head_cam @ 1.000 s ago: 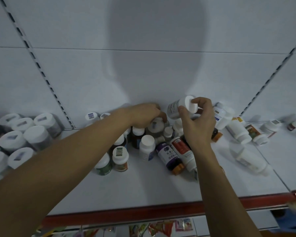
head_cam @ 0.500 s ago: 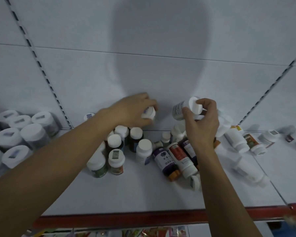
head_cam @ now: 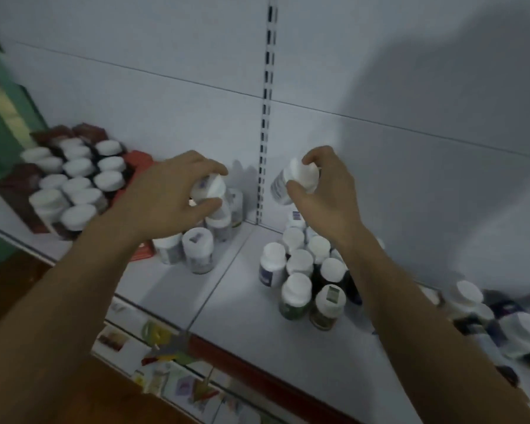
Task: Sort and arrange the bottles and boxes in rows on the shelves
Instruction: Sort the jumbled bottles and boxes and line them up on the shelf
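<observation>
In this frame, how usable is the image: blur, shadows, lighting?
Head view: dim; motion blur smears the bottles at far right and the lower-shelf packets; a large shadow covers the back panel at upper right; both hands stay fairly legible.

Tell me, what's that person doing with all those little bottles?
A person is tidying a white shelf full of medicine bottles. The left hand holds one white-capped bottle above a small bunch of bottles. The right hand holds another bottle, tilted, above a cluster of standing bottles. Far left, bottles already stand in neat rows. On the right, some still lie jumbled.
</observation>
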Tool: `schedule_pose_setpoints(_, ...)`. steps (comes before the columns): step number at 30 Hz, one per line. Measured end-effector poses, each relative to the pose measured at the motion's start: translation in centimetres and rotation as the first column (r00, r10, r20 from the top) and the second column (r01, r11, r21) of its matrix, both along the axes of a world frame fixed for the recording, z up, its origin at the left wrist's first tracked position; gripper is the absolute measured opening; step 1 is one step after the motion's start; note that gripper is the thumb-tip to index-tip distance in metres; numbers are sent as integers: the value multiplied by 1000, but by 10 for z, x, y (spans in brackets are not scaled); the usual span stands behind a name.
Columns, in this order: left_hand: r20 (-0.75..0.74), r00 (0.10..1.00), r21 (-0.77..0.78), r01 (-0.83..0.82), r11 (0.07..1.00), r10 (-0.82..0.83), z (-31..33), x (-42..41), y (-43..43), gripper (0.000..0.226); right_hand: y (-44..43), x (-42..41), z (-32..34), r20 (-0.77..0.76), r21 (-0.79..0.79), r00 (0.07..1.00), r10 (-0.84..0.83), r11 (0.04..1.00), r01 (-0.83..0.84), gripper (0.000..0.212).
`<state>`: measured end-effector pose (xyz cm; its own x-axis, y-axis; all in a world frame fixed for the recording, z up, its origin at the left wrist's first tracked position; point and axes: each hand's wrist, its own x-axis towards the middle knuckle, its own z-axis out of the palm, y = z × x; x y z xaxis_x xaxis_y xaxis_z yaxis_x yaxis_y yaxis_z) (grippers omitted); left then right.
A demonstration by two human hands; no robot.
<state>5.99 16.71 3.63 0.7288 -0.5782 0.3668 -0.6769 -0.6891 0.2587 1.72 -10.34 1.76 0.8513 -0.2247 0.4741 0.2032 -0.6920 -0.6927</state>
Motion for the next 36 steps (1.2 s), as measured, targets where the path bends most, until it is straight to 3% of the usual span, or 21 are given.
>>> schedule_pose_setpoints(3,-60,998,15,-15,1000,16,-20,-9,15,55,36,30,-8,-150,-177,989,12,983,-39,32)
schedule_pose_setpoints(6,-129,991,-19,32,999,-34,-35,-14,13,55,59,54,-29,-323,-404,946,-23,907,-116,24)
schedule_pose_setpoints(10,-138,988,11,77,997,-75,-42,-2,4,56,64,74,-49,-415,-434,909,-33,886,-166,21)
schedule_pose_setpoints(16,-127,985,280,147,949,-115,-45,30,-22,51,35,55,-39,-349,-341,937,-4,932,-123,15)
schedule_pose_setpoints(20,-97,983,594,181,784,-154,-44,45,-34,49,0,32,-26,-286,-377,949,-130,926,13,13)
schedule_pose_setpoints(23,-115,977,720,205,663,-177,-33,55,-46,52,-29,12,-20,-227,-406,935,-271,899,162,10)
schedule_pose_setpoints(29,-147,953,738,284,613,-265,-5,54,-104,64,-102,-51,-13,-279,-502,811,-515,798,334,19)
schedule_pose_setpoints(36,-228,870,636,473,610,-437,-12,22,-180,55,-166,-138,-6,-310,-544,705,-638,727,419,27)
